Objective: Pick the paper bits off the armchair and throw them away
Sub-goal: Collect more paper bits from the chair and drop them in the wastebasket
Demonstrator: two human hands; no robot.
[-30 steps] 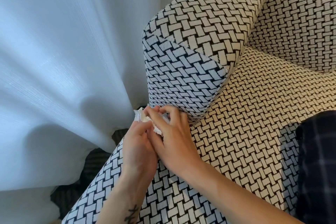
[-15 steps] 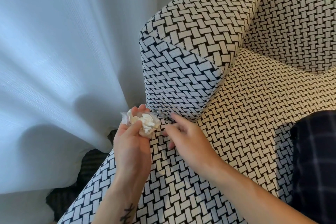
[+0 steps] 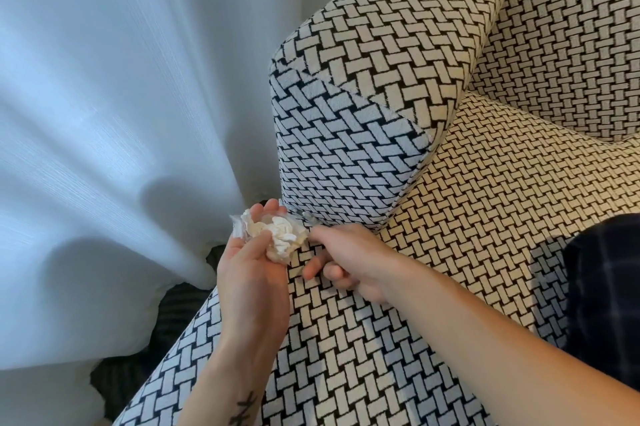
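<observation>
My left hand (image 3: 252, 273) lies palm up at the seat's front left corner and holds a wad of crumpled white paper bits (image 3: 280, 238), with the thumb pressed on it. My right hand (image 3: 349, 263) is right beside it with its fingers curled. Its fingertips pinch a thin pale scrap (image 3: 306, 218) at the wad's right edge, just below the armrest (image 3: 349, 135). The armchair (image 3: 485, 218) has a black and cream woven pattern. No other loose bits show on the seat.
A white sheer curtain (image 3: 114, 114) hangs close on the left, its folds touching the armrest's side. Dark floor (image 3: 173, 308) shows beneath it. A dark checked trouser leg (image 3: 606, 287) rests on the seat at the right edge.
My hands have come apart: the right hand lifted off the left one, uncovering the wad in the palm. It now pinches at the wad's right edge.
</observation>
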